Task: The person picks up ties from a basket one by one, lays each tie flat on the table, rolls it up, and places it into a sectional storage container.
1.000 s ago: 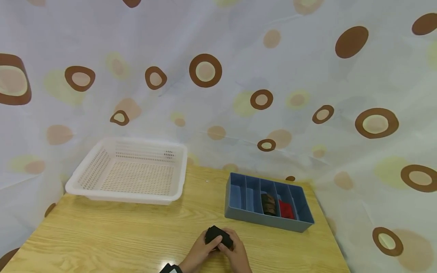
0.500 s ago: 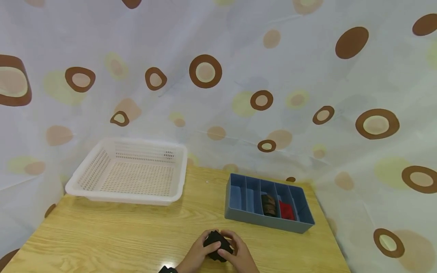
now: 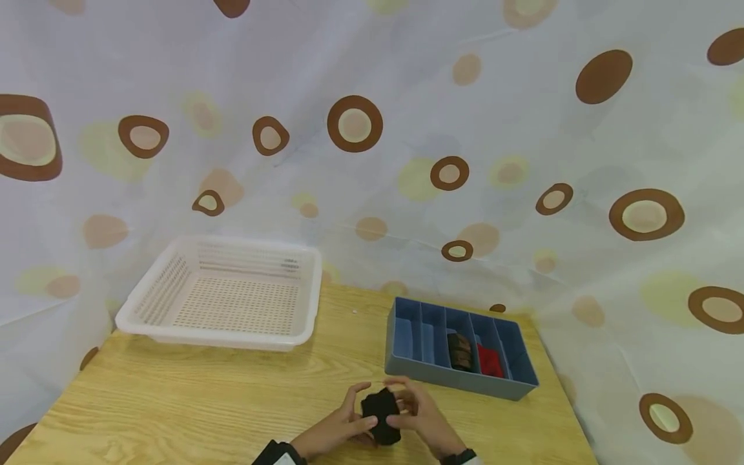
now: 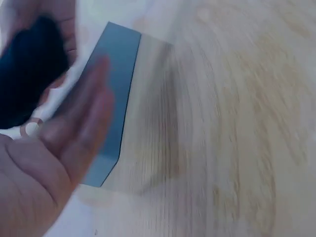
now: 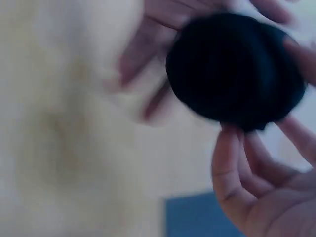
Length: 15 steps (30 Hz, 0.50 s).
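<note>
A rolled-up black cloth (image 3: pixel 380 416) is held over the front of the wooden table. The right hand (image 3: pixel 423 418) grips it from the right side, with fingertips and thumb on the roll in the right wrist view. On the other side is the left hand (image 3: pixel 337 427), its thumb at the roll's edge and its fingers spread. In the left wrist view, the left hand's fingers (image 4: pixel 91 116) look straight and blurred, apart from the black roll (image 4: pixel 32 74). The roll's rounded end (image 5: pixel 232 69) faces the right wrist camera.
Behind the hands to the right stands a blue divided box (image 3: pixel 459 382). One compartment holds a brown patterned roll (image 3: pixel 460 352), the neighbouring one a red cloth (image 3: pixel 490 361). A white plastic basket (image 3: pixel 215 334) sits at the back left. A spotted curtain (image 3: pixel 372 194) hangs behind the table.
Both hands held the black roll closely at first. The left hand's fingers have since spread away from it, the right hand has shifted to its right side, and the roll has turned more upright.
</note>
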Each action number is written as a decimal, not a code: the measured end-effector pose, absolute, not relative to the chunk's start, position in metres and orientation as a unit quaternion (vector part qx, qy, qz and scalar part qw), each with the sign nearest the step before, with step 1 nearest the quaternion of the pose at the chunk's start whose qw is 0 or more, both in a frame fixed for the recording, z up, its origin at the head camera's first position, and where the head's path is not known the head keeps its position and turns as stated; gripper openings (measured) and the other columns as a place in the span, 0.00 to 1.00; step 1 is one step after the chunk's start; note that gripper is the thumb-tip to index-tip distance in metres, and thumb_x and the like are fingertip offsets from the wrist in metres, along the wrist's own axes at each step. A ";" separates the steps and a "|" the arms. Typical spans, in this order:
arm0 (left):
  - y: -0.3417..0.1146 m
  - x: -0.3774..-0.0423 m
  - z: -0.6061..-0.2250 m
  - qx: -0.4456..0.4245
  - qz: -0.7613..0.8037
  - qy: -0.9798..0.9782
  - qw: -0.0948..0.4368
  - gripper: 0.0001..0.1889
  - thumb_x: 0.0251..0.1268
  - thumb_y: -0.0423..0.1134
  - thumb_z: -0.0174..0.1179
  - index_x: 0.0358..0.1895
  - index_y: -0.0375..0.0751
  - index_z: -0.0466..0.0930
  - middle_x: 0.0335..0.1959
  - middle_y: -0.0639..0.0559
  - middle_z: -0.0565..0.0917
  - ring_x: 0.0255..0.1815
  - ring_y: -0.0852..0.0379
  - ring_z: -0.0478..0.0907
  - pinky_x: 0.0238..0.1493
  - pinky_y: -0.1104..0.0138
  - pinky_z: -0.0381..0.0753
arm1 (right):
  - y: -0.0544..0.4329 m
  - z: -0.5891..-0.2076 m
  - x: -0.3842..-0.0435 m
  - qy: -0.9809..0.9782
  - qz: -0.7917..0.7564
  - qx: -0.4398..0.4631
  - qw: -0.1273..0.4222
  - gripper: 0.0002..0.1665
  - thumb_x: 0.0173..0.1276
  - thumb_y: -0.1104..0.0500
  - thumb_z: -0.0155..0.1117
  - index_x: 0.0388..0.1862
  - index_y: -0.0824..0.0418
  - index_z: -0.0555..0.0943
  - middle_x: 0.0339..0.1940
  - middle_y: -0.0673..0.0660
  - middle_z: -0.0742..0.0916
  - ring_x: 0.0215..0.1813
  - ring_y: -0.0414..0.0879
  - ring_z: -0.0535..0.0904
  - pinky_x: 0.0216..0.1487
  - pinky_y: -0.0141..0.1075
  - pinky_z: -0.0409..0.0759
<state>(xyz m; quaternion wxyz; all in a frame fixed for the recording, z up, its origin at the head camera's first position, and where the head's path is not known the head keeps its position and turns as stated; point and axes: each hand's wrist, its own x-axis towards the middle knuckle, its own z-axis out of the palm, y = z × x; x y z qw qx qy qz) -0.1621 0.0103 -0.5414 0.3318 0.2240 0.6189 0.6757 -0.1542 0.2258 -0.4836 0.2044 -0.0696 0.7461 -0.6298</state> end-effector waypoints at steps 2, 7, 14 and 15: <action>0.011 -0.161 -0.543 0.217 0.684 0.617 0.325 0.40 0.72 0.50 0.48 0.72 0.34 0.33 0.50 0.28 0.79 0.49 0.36 0.80 0.53 0.51 0.77 | 0.236 -0.471 -0.166 0.766 -0.631 -0.019 0.124 0.37 0.62 0.66 0.62 0.69 0.65 0.60 0.52 0.56 0.75 0.42 0.42 0.72 0.43 0.34 0.73; 0.009 -0.158 -0.550 0.203 0.675 0.641 0.303 0.39 0.73 0.49 0.46 0.71 0.32 0.33 0.47 0.34 0.82 0.45 0.40 0.82 0.51 0.51 0.78 | 0.272 -0.449 -0.209 0.853 -0.516 0.064 -0.042 0.31 0.63 0.67 0.61 0.65 0.64 0.68 0.55 0.67 0.75 0.47 0.52 0.75 0.47 0.41 0.75; 0.009 -0.155 -0.557 0.205 0.680 0.641 0.291 0.38 0.73 0.49 0.45 0.70 0.30 0.35 0.46 0.34 0.82 0.43 0.41 0.83 0.50 0.52 0.79 | 0.290 -0.460 -0.254 0.963 -0.255 0.046 -0.072 0.28 0.56 0.60 0.68 0.57 0.63 0.76 0.55 0.70 0.80 0.60 0.67 0.70 0.56 0.64 0.60; 0.009 -0.155 -0.558 0.203 0.681 0.641 0.291 0.38 0.73 0.49 0.46 0.70 0.30 0.35 0.45 0.34 0.82 0.43 0.40 0.83 0.49 0.52 0.79 | 0.289 -0.463 -0.258 0.968 -0.235 0.043 -0.070 0.28 0.55 0.59 0.69 0.56 0.62 0.78 0.54 0.69 0.81 0.61 0.67 0.68 0.56 0.65 0.58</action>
